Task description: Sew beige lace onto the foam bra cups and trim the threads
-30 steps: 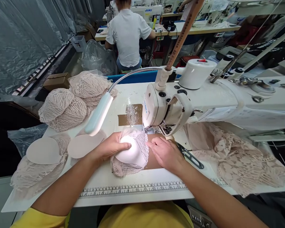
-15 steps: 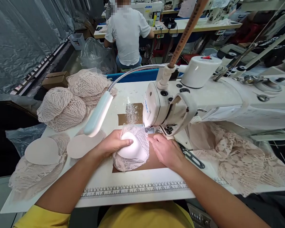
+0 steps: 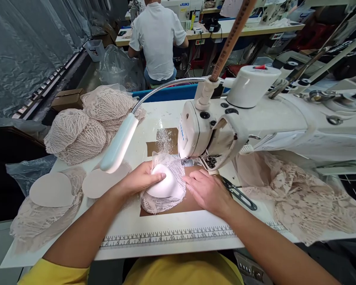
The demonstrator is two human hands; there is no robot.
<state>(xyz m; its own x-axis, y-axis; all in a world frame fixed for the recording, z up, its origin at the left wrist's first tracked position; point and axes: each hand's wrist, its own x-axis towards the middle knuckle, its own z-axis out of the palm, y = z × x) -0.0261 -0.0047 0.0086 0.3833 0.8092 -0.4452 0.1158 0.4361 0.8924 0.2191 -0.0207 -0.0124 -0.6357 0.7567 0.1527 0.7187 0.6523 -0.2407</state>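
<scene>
A lace-covered bra cup [image 3: 169, 188] with a smooth pale foam pad lies below the needle area of a white sewing machine [image 3: 191, 126]. My left hand [image 3: 142, 178] grips the cup's left side, thumb on top of the pad and fingers under the lace. At the cup's right edge, my right hand [image 3: 207, 190] has its fingers bent together, with the index finger and thumb at the lace border. The cup's upper right edge reaches the presser foot; the needle itself is too small to make out. Beside my right hand lies a dark metal thread snipper [image 3: 240, 194].
Lace cups [image 3: 86, 126] are heaped at the back left, and foam pads [image 3: 52, 190] with lace lie nearer. A lamp [image 3: 120, 142] hangs over the left side. Lace fabric [image 3: 308, 198] is piled right. A printed ruler [image 3: 166, 236] runs along the front edge. A person [image 3: 158, 39] sits ahead.
My right hand's fingers have shifted slightly and bent more at the lace edge. My left hand keeps its hold, and the cup has hardly moved. The view has shifted a little.
</scene>
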